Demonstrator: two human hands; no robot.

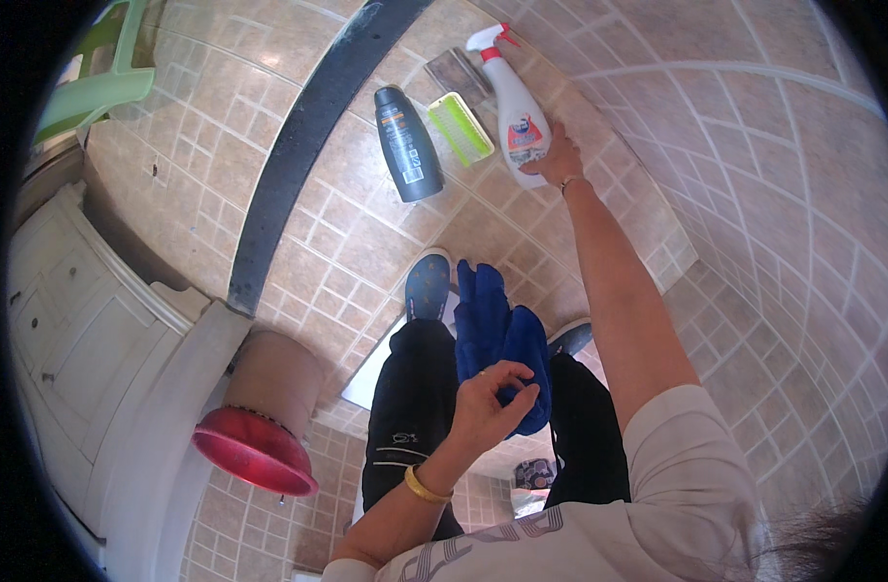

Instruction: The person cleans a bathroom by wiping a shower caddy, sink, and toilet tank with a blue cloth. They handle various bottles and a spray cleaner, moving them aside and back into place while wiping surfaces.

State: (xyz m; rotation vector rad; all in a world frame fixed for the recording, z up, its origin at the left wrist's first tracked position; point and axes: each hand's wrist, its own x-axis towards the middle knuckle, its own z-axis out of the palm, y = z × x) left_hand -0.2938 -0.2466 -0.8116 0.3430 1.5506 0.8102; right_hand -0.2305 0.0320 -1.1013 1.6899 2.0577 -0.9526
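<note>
My right hand (pixel 558 158) is around the lower part of a white spray bottle (pixel 513 102) with a red-and-white trigger head. My left hand (pixel 493 401) has its fingers curled over a bunched dark blue cloth (pixel 484 313), which hangs between my knees. Part of that grip is hidden. Left of the spray bottle is a green-and-white scrubbing brush (pixel 461 129), bristles showing. Beside the brush is a dark grey bottle (pixel 409 145) with a printed label. A flat, brownish-grey block (pixel 458 75) lies behind the brush, close to the spray bottle.
A dark curved floor strip (pixel 291 138) crosses the tiled floor. To the left are a white cabinet (pixel 80 284) and a red basin (pixel 258 451) against a beige cylindrical thing (pixel 280 371). Green plastic furniture (pixel 98 98) stands at the upper left. A tiled wall (pixel 750 182) rises on the right.
</note>
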